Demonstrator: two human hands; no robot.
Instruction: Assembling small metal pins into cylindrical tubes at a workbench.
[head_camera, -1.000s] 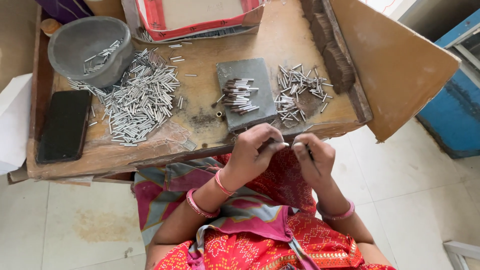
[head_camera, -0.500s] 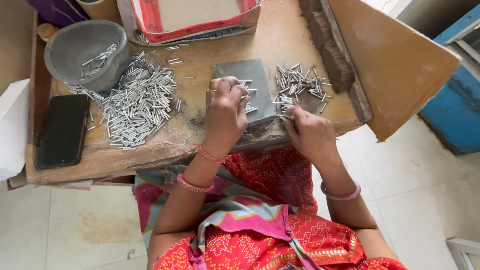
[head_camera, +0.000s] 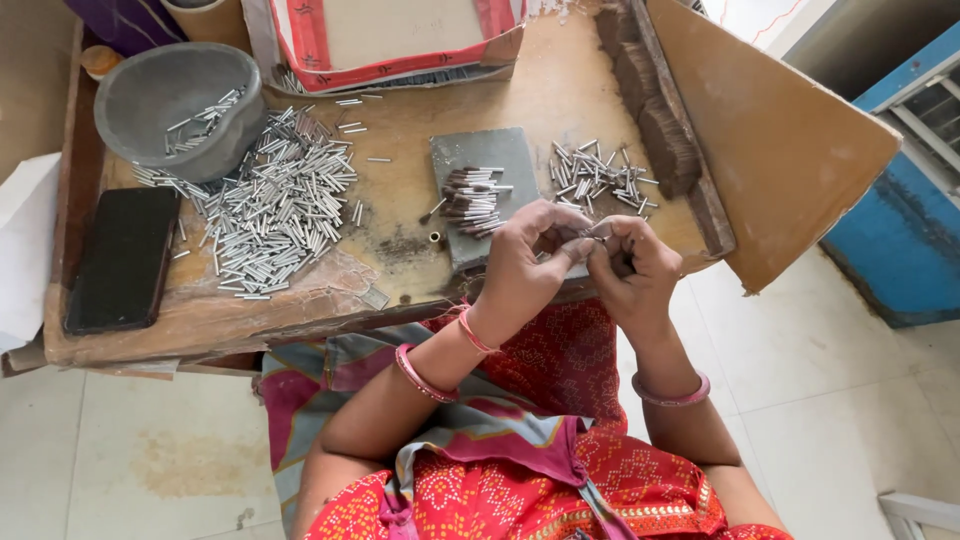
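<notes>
Both my hands meet at the near edge of the wooden table (head_camera: 300, 310), my left hand (head_camera: 530, 262) and right hand (head_camera: 632, 268) pinching a thin metal tube (head_camera: 596, 235) together between their fingertips, just over the grey slab (head_camera: 480, 155). On that slab lies a small bundle of dark-tipped tubes (head_camera: 470, 200), with a loose scatter of short tubes (head_camera: 598, 178) beside it. Farther left spread a big heap of silver tubes (head_camera: 275, 205), a grey bowl (head_camera: 160, 95) and a black phone (head_camera: 125, 260); nothing blocks my hands.

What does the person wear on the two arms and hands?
Both forearms are bare, without sleeves. The left wrist carries a thin red thread and a pink bangle lower down. The right wrist has one pink bangle. No rings or gloves are visible.
</notes>
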